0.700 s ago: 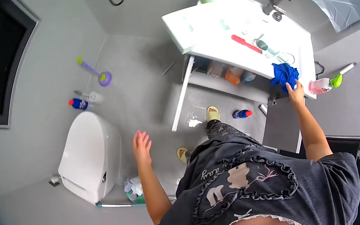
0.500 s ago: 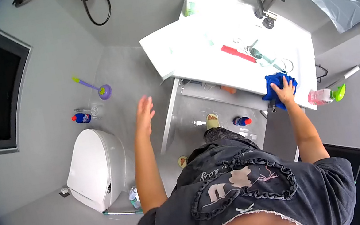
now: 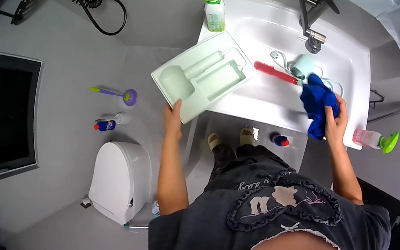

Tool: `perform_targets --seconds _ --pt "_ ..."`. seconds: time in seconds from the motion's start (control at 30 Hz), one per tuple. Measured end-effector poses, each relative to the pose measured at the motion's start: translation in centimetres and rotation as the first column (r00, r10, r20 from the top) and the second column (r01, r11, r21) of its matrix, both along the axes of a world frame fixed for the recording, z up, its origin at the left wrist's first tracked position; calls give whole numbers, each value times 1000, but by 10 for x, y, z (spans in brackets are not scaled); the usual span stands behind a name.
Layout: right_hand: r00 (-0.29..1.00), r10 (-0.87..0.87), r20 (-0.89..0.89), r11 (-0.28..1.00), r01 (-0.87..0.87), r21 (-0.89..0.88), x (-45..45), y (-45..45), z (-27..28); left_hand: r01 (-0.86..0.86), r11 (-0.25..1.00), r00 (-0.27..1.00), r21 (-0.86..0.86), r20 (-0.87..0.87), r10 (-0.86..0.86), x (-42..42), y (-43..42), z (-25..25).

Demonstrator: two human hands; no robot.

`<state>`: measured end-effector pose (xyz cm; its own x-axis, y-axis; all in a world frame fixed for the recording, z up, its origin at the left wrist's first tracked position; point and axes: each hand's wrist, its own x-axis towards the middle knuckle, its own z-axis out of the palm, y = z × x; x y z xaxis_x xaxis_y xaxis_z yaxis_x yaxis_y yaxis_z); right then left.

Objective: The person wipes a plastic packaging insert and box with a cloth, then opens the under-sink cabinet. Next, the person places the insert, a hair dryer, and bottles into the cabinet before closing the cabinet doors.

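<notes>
My left hand [image 3: 174, 120] grips the near left corner of a pale moulded packaging tray [image 3: 202, 104], which overhangs the left end of the washbasin. Hollows in the tray have the outline of a hair dryer and a rectangle. In my right hand [image 3: 336, 121] is a crumpled blue cloth [image 3: 319, 105], held over the basin's front right rim. Just beyond the cloth, a pale green hair dryer [image 3: 302, 66] with its cord lies in the basin, partly covered by the cloth. Beside it lies a long red comb [image 3: 275, 72].
The washbasin [image 3: 261, 109] has a dark faucet [image 3: 316, 15]. A green-topped spray bottle [image 3: 215, 14] stands at its back left, a pink one [image 3: 372, 139] at its right corner. A toilet [image 3: 114, 184], purple brush [image 3: 129, 97] and blue bottles [image 3: 106, 125] [image 3: 280, 139] are lower down.
My left hand has moved from the air onto the tray's corner. My right hand has gone from pressing the cloth on the rim to lifting it. The drawer interior below the basin no longer shows.
</notes>
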<state>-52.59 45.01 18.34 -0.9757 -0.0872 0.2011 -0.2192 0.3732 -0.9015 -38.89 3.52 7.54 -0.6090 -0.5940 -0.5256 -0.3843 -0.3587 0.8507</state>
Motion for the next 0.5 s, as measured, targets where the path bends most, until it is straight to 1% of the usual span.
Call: perform_targets --seconds 0.03,0.07,0.1,0.13,0.17,0.2,0.23,0.27,0.3,0.33,0.4,0.43,0.47,0.5 --pt "996 59 60 991 -51 -127 5 -31 23 -29 997 999 -72 -30 27 11 12 -4" --pt "992 124 -20 992 -124 -13 6 -56 36 -58 988 997 -141 -67 49 19 21 -6" --pt "976 205 -75 978 -203 40 6 -85 43 -45 989 997 -141 -67 36 25 28 -7" --pt "946 307 -108 950 -298 90 4 -114 39 -70 992 995 -106 -76 62 33 36 -8" --pt "889 415 -194 909 -395 137 4 -148 30 -96 993 992 -72 -89 90 38 42 -8" --pt "836 495 -237 865 -451 218 6 -183 22 -87 994 992 -72 -96 80 38 45 -7" --pt "830 520 -200 836 -448 315 14 -217 10 -68 992 996 -105 -60 62 38 46 -4" --pt "756 631 -175 748 -531 398 13 -249 -14 -47 989 999 -140 -23 44 40 45 -2" --pt "700 682 -212 648 -443 620 19 -273 -35 -33 989 999 -142 -48 26 42 40 -17" --pt "650 730 -212 577 -420 700 20 -292 -70 -26 990 999 -139 -50 19 44 38 -24" --pt "608 779 -156 490 -434 756 12 -306 -79 -71 991 996 -114 -60 64 42 36 -27" --pt "619 770 -156 497 -427 755 3 -310 -82 -69 992 996 -109 -61 62 37 34 -25" --pt "631 762 -147 498 -426 755 -3 -308 -87 -112 992 990 -66 -88 106 37 34 -24" --pt "670 721 -177 535 -376 756 -11 -302 -86 -158 987 982 -15 -104 156 41 38 -22"
